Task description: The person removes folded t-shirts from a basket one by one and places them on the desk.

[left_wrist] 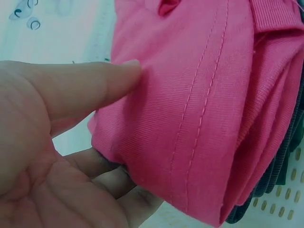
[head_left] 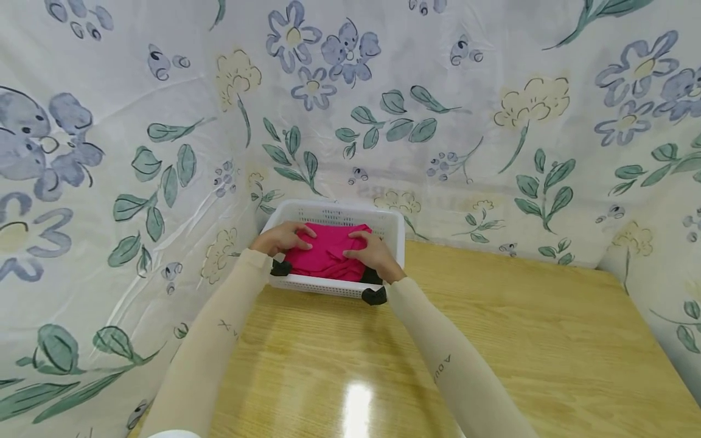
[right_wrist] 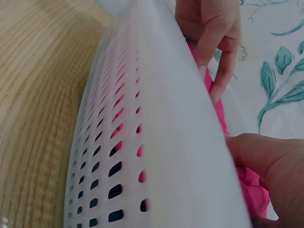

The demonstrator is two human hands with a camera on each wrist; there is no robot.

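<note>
A folded bright pink T-shirt (head_left: 323,255) lies in a white perforated basket (head_left: 394,234). At its left edge my left hand (head_left: 285,238) grips it; in the left wrist view the thumb (left_wrist: 104,85) is on top and fingers curl beneath the stitched hem. My right hand (head_left: 373,252) holds the opposite side, its thumb against the pink cloth in the right wrist view, where the basket wall hides part of the hand. Dark folded clothing (left_wrist: 275,175) shows under the T-shirt in the left wrist view.
The basket stands on a wooden table (head_left: 493,328), close to the flower-printed cloth (head_left: 465,134) behind and at the left. Black pieces (head_left: 375,296) are at the basket's front corners, near both wrists. Table surface extends to the right and front.
</note>
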